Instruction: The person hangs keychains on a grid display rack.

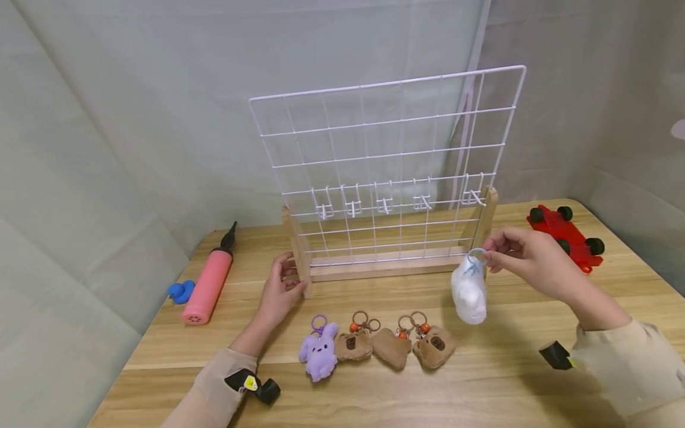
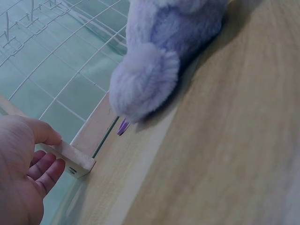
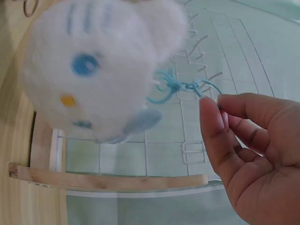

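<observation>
My right hand (image 1: 537,264) pinches the light-blue ring of a white plush keychain (image 1: 468,295) between thumb and index finger. The plush hangs above the table, before the rack's right end. In the right wrist view its head (image 3: 93,65) shows blue eyes and a yellow nose. My left hand (image 1: 279,291) grips the left wooden foot (image 2: 77,159) of the white wire grid rack (image 1: 382,157), thumb on top. Several hooks (image 1: 384,205) hang in a row on the grid. In front lie a purple plush keychain (image 1: 319,355) and several brown ones (image 1: 393,348).
At the left lie a pink hand pump (image 1: 209,286) with a black nozzle and a blue rubber duck (image 1: 182,291). A red toy car (image 1: 569,235) with black wheels is at the right rear. Pale cloth (image 1: 160,119) hangs behind the wooden table (image 1: 460,398).
</observation>
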A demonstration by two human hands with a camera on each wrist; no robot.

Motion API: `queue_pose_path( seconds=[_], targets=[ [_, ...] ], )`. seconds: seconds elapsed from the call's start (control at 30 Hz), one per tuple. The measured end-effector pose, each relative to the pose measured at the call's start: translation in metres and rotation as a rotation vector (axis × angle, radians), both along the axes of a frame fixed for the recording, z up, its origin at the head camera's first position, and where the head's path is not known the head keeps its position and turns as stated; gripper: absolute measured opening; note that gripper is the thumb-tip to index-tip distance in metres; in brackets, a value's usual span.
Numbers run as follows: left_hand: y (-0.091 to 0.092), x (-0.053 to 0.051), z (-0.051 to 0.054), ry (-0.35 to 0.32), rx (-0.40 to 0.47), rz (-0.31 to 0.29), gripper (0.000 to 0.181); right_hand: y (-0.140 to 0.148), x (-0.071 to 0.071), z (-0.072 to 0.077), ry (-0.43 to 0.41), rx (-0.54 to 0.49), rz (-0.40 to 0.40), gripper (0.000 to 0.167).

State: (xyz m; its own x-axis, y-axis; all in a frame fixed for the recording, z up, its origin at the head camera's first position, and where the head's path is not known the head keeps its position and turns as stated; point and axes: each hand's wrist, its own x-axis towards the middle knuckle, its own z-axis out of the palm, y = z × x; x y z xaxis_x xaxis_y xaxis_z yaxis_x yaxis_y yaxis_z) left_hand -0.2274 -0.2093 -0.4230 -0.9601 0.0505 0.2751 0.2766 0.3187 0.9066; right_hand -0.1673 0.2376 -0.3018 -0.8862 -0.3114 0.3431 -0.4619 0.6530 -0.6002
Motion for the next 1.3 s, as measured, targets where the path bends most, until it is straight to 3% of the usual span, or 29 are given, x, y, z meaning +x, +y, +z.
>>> queue_pose_path(
  seconds=[0.23, 0.4, 0.77, 1.03, 1.3],
  targets=[
    [0.0, 0.0, 0.0, -0.002, 0.007, -0.006, 0.068, -0.002, -0.005, 0.012, 0.026, -0.016, -0.093, 0.014],
    [0.0, 0.0, 0.0, 0.007, 0.011, -0.005, 0.067, -0.002, -0.012, 0.02, 0.086, -0.032, -0.114, 0.012],
    [0.0, 0.001, 0.001, -0.003, -0.002, -0.005, 0.068, 0.0, -0.024, 0.031, 0.107, -0.055, -0.153, 0.013],
    [0.0, 0.0, 0.0, -0.006, 0.005, -0.004, 0.068, 0.002, -0.034, 0.032, 0.094, -0.069, -0.181, 0.015],
    [-0.001, 0.0, -0.001, -0.001, 0.004, -0.007, 0.068, 0.003, -0.041, 0.031, 0.025, -0.043, -0.186, 0.02]
  ],
)
